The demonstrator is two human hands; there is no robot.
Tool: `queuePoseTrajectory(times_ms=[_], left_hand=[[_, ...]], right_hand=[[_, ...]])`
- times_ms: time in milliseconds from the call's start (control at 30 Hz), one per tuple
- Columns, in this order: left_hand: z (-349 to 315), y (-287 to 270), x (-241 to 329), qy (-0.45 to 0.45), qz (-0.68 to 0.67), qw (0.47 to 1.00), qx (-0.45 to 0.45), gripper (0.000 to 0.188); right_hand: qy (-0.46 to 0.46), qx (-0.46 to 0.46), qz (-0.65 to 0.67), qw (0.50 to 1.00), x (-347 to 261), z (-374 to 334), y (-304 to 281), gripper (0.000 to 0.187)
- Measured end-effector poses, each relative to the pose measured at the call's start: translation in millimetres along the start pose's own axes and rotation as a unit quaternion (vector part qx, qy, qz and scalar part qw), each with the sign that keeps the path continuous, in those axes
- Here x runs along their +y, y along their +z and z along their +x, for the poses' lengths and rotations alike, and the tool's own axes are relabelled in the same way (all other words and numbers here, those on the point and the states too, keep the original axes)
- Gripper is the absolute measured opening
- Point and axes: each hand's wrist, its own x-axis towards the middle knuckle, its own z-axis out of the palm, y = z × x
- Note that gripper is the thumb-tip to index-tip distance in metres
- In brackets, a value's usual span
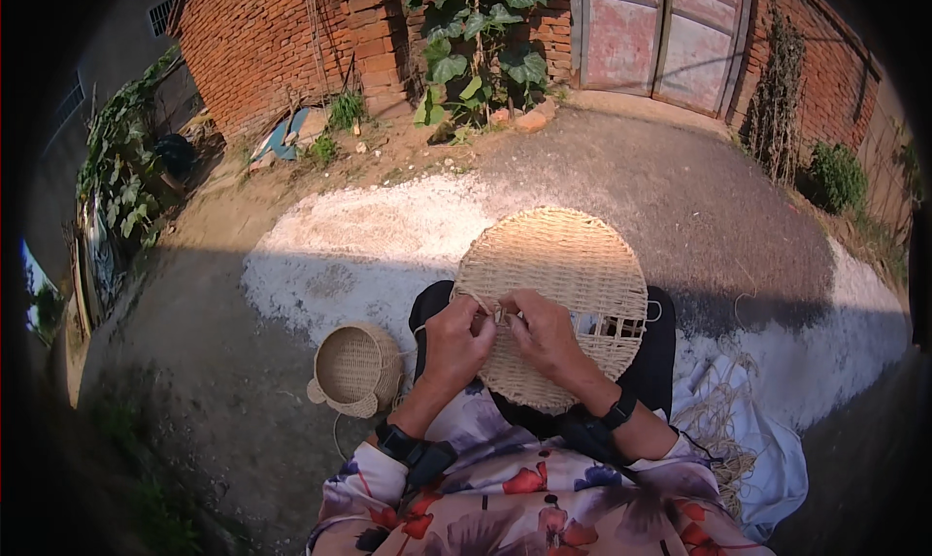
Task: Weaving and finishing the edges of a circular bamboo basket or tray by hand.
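Observation:
A round woven panel of pale straw-coloured cord rests across my lap. Right of its middle, the weave has an open gap where bare strands cross. My left hand is closed at the panel's left edge, pinching a strand of cord between thumb and fingers. Close beside it, my right hand lies over the panel with thumb and finger pinched at the same spot. The small bit between the fingertips is mostly hidden. A loop of cord sticks out from the panel's right edge.
On the ground to my left stands a small round woven basket with two ear-like tabs, loose cord beside it. A heap of loose cord lies on a white sack to my right. Ahead are a leafy plant, brick walls and a metal door.

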Motion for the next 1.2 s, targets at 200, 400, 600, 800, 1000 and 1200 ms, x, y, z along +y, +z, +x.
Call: queuePoseTrajectory(times_ms=[200, 400, 600, 800, 1000, 1200], left_hand=[[4.8, 10.4, 1.2, 0.087, 0.145, 0.984, -0.058, 0.010], [9.0, 9.2, -4.2, -0.029, 0.144, 0.982, -0.118, 0.015], [18.8, 0.7, -11.1, -0.115, 0.032, 0.976, -0.184, 0.030], [11.3, -1.2, -14.5, -0.117, -0.039, 0.976, -0.179, 0.037], [-5.5, -21.6, -11.5, -0.086, 0.050, 0.993, -0.058, 0.031], [-13.9, -24.1, -15.4, 0.133, 0.091, 0.985, -0.060, 0.025]], right_hand=[[-0.043, 0.013, -0.036, 0.998, 14.8, -7.5, 1.6, 0.022], [-0.082, 0.000, -0.136, 0.987, -2.6, -5.5, -5.0, 0.041], [-0.073, -0.029, -0.187, 0.979, -0.7, -5.7, 0.6, 0.068], [-0.048, -0.018, -0.130, 0.990, -1.4, -0.1, 4.6, 0.048], [0.170, -0.041, 0.156, 0.972, 9.7, -8.3, -9.7, 0.031], [0.215, -0.105, 0.198, 0.951, 8.5, -14.7, -29.9, 0.026]])
